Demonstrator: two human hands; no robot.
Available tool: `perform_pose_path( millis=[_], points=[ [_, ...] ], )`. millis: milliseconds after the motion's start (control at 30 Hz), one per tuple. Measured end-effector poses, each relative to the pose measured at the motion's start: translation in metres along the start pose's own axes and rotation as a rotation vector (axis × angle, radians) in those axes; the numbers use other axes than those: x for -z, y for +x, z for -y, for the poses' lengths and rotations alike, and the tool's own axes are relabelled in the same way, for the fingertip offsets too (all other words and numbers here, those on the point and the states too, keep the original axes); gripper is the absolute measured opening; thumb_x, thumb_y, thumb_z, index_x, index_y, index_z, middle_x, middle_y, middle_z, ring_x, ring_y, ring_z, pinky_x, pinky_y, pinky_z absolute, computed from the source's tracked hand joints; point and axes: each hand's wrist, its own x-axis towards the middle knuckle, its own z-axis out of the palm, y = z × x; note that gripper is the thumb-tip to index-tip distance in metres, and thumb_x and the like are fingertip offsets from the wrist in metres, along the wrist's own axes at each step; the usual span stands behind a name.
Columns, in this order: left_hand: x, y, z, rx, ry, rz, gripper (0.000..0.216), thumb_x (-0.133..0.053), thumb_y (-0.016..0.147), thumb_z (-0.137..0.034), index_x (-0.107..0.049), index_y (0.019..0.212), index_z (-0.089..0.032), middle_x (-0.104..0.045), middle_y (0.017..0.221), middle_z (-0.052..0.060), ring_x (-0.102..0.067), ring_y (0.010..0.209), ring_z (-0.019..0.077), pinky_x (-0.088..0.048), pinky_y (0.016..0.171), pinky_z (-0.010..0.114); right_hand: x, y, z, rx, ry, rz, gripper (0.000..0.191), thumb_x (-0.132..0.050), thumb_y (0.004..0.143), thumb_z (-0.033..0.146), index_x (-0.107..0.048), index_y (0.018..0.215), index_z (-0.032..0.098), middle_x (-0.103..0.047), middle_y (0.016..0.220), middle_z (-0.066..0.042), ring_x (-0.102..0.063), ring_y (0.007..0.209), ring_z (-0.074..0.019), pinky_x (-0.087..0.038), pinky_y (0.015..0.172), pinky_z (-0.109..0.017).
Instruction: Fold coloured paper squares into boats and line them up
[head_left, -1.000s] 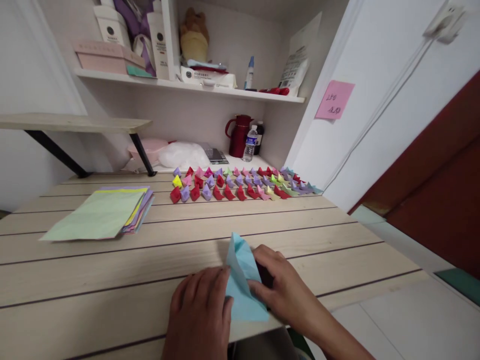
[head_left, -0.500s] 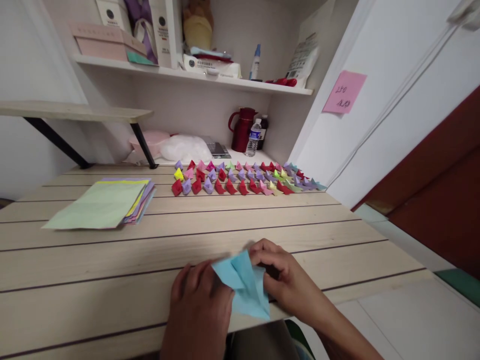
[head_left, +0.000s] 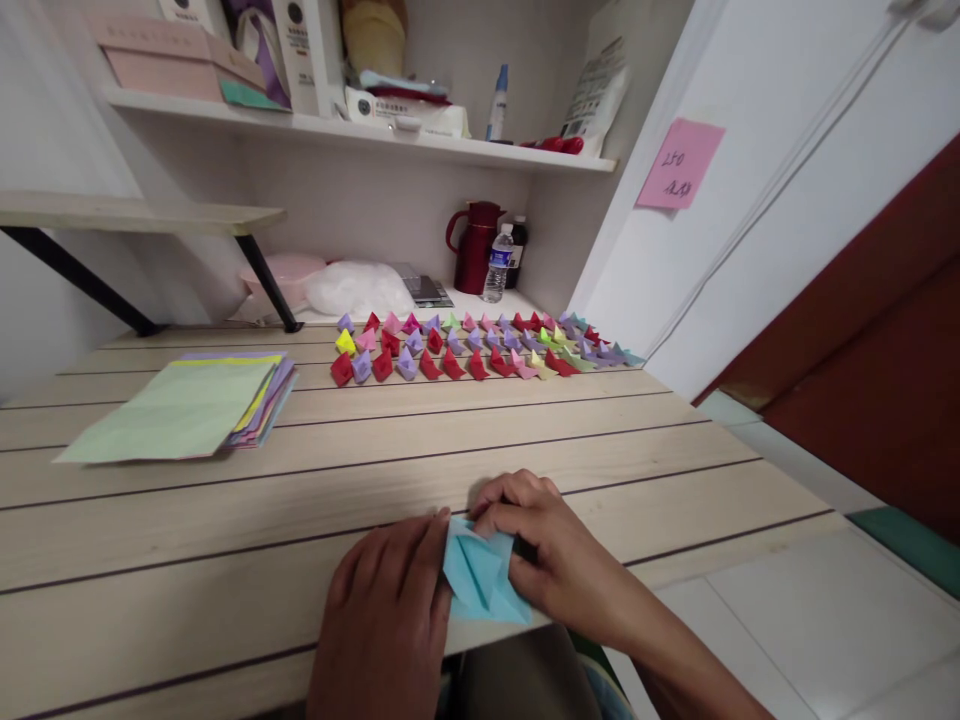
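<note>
A light blue sheet of origami paper, partly folded with creases and raised flaps, lies at the table's front edge between my hands. My left hand rests on the table with its fingers pressed together along the paper's left side; its thumb is hidden. From the right, my right hand has curled fingers gripping the paper's upper right part. Several rows of small folded paper boats in red, purple, pink, yellow and green stand farther back on the table.
A stack of coloured paper sheets lies on the left of the table, near a small raised shelf. Behind the boats are a white plastic bag, a dark red jug and a water bottle. A pink note hangs on the right wall.
The blue paper has come down flatter toward the table, its upper left flap no longer raised. My left hand has flattened beside it, and my right fingers have shifted left over it.
</note>
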Motion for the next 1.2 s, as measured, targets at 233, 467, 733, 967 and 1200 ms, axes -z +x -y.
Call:
perform_pose_path(
  millis=[233, 467, 733, 967, 1200],
  points=[
    [0.0, -0.002, -0.002, -0.009, 0.035, 0.003, 0.037, -0.054, 0.084, -0.017, -0.063, 0.116, -0.034, -0.069, 0.114, -0.001, -0.06, 0.105, 0.0223, -0.038, 0.095, 0.043, 0.002, 0.001, 0.001, -0.006, 0.051, 0.007, 0.032, -0.06, 0.073, 0.002, -0.061, 0.095, 0.025, -0.063, 0.115, -0.002, -0.055, 0.11, -0.0238, -0.037, 0.096, -0.041],
    [0.001, 0.002, -0.006, 0.042, -0.017, 0.023, 0.026, -0.055, 0.082, -0.015, -0.066, 0.096, -0.033, -0.07, 0.103, 0.0, -0.06, 0.103, 0.0238, -0.038, 0.094, 0.045, 0.001, 0.001, 0.001, -0.052, 0.12, -0.034, 0.036, -0.063, 0.072, 0.002, -0.057, 0.099, 0.025, -0.062, 0.115, -0.003, -0.056, 0.111, -0.0228, -0.037, 0.098, -0.039],
    [-0.002, -0.012, 0.002, -0.112, -0.011, -0.198, 0.04, -0.052, 0.086, -0.012, -0.06, 0.125, -0.015, -0.074, 0.106, 0.003, -0.065, 0.096, 0.0137, -0.018, 0.119, 0.038, -0.002, 0.001, -0.006, -0.204, 0.364, -0.203, 0.004, -0.061, 0.088, 0.022, -0.06, 0.092, 0.021, -0.063, 0.09, -0.002, -0.058, 0.083, -0.0173, -0.045, 0.073, -0.027],
    [-0.002, -0.006, -0.013, 0.007, -0.016, -0.167, 0.022, -0.056, 0.089, -0.025, -0.069, 0.106, -0.029, -0.072, 0.114, 0.001, -0.06, 0.109, 0.0207, -0.021, 0.116, 0.046, 0.006, 0.002, 0.0, -0.068, 0.313, -0.116, 0.028, -0.048, 0.098, 0.041, -0.064, 0.089, 0.021, -0.064, 0.09, -0.003, -0.059, 0.09, -0.0198, -0.043, 0.082, -0.031],
    [0.005, 0.001, -0.011, 0.005, 0.024, -0.036, 0.018, -0.058, 0.087, -0.032, -0.067, 0.103, -0.037, -0.071, 0.104, -0.002, -0.06, 0.104, 0.023, -0.027, 0.106, 0.046, 0.009, -0.001, 0.001, 0.042, 0.305, 0.039, 0.068, -0.069, 0.074, 0.067, -0.055, 0.127, 0.026, -0.054, 0.133, -0.009, -0.048, 0.126, -0.0286, -0.034, 0.107, -0.04]
  ],
)
